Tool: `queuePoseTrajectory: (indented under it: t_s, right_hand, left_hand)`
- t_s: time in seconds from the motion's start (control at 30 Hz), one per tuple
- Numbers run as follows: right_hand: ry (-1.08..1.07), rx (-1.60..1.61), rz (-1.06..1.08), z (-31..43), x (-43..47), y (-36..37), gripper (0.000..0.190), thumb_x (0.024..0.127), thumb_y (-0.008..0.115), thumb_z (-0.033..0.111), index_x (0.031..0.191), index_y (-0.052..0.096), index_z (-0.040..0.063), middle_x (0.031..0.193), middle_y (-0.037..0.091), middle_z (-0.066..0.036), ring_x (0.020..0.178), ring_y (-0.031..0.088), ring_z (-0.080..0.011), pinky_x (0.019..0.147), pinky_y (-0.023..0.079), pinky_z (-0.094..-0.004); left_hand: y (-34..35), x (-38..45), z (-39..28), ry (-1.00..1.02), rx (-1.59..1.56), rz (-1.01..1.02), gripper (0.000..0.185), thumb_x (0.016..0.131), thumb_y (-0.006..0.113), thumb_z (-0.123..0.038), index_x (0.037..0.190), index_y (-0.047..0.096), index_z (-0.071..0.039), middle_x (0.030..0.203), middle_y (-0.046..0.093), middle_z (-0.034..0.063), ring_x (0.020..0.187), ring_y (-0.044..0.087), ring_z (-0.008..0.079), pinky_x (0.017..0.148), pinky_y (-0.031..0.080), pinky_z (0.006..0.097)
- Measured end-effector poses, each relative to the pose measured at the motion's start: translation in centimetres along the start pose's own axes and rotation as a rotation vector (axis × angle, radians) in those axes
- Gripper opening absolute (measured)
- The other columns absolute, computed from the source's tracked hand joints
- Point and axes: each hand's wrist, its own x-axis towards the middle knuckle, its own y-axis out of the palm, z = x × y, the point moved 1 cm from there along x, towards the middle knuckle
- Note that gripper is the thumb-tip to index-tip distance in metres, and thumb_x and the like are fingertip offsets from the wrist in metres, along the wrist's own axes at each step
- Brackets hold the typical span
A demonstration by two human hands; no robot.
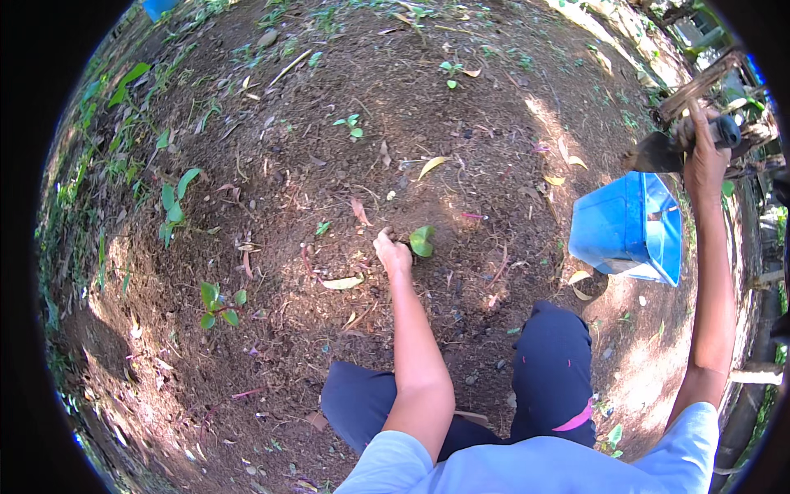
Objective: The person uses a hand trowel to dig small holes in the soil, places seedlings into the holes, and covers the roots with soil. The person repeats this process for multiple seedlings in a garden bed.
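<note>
My left hand (393, 252) reaches down to the brown soil, its fingers bent beside a small green seedling (421, 241); whether it grips the stem or anything else is hidden. Out to the right, my right hand (706, 151) is closed around the handle of a hand trowel (659, 153), whose dark, soil-marked blade points left. Below the trowel a blue plastic bucket (608, 225) lies tipped on its side, its mouth facing right. Several other seedlings grow farther left, among them one with reddish stems (216, 305).
Wooden pieces (700, 86) and a fence-like structure stand along the right edge. Weeds (133, 160) cover the left side. Dry leaves (343, 283) are scattered over the soil. Another blue object (158, 7) shows at the top left. My bent knees are near the bottom.
</note>
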Motion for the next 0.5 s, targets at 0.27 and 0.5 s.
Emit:
queuePoseTrajectory:
  t_s: [0.27,0.5]
  right_hand:
    - [-0.029,-0.292,-0.233,-4.8,-0.9,-18.4,0.021,0.086,0.072,0.021,0.076,0.059,0.007,0.061,0.055,0.000,0.052,0.048,-0.0073,0.052,0.039,-0.0238]
    - [0.420,0.454,-0.381,-18.9,-3.5,-25.4,0.020,0.084,0.071,0.007,0.082,0.052,0.010,0.066,0.053,0.001,0.047,0.046,-0.0092,0.048,0.041,-0.0257]
  left_hand:
    - [-1.0,3.2,2.9,-0.150,-0.213,0.223,0.053,0.081,0.039,0.009,0.130,0.055,-0.004,0.111,0.061,0.0056,0.084,0.058,0.0149,0.058,0.048,0.0272]
    - [-6.2,2.7,-4.8,-0.017,0.624,0.326,0.051,0.078,0.051,-0.001,0.130,0.056,-0.001,0.109,0.066,0.0233,0.089,0.066,0.0282,0.075,0.052,0.0360]
